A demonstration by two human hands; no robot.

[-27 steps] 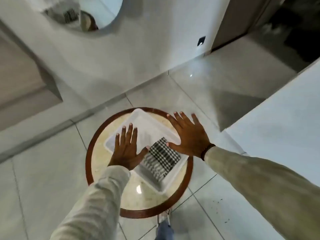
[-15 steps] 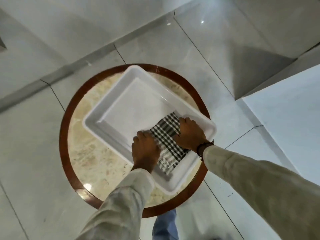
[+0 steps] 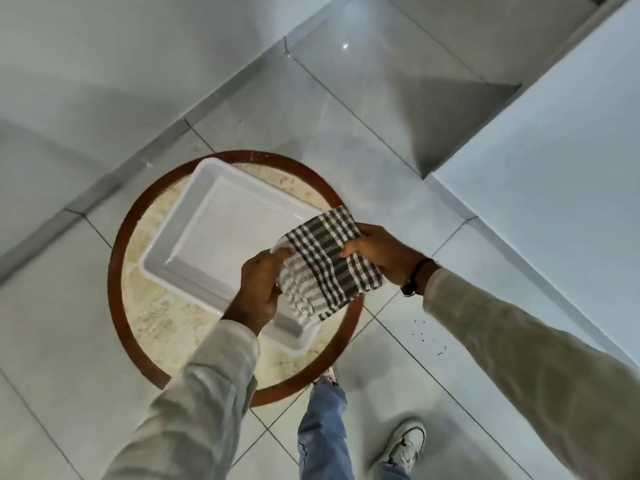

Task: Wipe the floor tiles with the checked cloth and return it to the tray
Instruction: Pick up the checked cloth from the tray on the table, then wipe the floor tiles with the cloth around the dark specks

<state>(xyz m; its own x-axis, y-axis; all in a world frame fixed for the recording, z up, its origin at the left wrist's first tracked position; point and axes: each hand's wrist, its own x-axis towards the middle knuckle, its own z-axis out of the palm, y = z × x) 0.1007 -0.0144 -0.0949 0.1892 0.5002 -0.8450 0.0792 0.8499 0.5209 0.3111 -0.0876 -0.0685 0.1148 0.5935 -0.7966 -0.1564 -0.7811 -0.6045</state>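
Observation:
The folded black-and-white checked cloth (image 3: 327, 263) is held up over the near right corner of the white plastic tray (image 3: 194, 216). My left hand (image 3: 258, 289) grips its left edge and my right hand (image 3: 379, 254) grips its right edge. The tray sits with nothing else in it on a small round table (image 3: 156, 317) with a brown rim and a marbled top. Glossy pale floor tiles (image 3: 398, 348) lie all around the table, with dark specks of dirt (image 3: 426, 337) on the tile to the right.
A white wall or cabinet face (image 3: 554, 188) rises at the right, with a grey skirting strip (image 3: 104, 188) along the far wall. My legs in blue jeans (image 3: 322, 427) and a white shoe (image 3: 403, 445) stand just in front of the table.
Both hands went from hovering open over the tray to closing on the cloth, and now they have lifted it out of the tray toward the right. The camera has tilted further down.

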